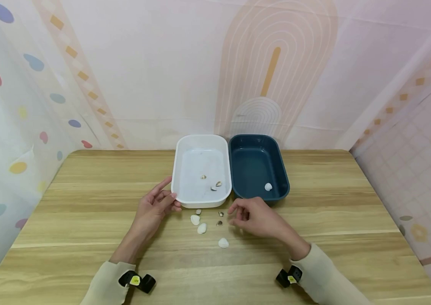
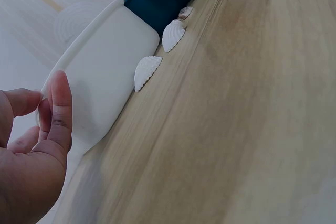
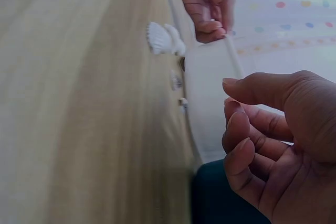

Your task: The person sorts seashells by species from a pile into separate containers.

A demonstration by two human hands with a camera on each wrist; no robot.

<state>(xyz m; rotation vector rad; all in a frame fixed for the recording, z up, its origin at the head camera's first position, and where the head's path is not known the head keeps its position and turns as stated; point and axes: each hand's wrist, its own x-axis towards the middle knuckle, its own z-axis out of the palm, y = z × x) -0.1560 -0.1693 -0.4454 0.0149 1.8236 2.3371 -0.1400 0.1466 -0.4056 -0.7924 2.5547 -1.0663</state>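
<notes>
At the near left corner of the white tray [image 1: 201, 202], my left hand [image 1: 154, 207] pinches the rim between thumb and fingers. Three small brownish shells, one of them a striped shell [image 1: 218, 184], lie in that tray. My right hand [image 1: 257, 217] hovers by the near edge of the dark teal tray [image 1: 284, 186], fingers loosely bent, with nothing visible between thumb and forefinger. Just left of its fingertips lie two small brown shells [image 1: 219, 223] on the table. A white ribbed shell [image 1: 268, 187] sits inside the teal tray.
The trays stand side by side on a wooden table [image 1: 85, 220], near the patterned cloth [image 1: 154, 76] behind. In front of the white tray lie a small grey shell [image 1: 198, 212] and three white shells [image 1: 201, 228]. Each wrist wears a black camera [image 1: 137, 281].
</notes>
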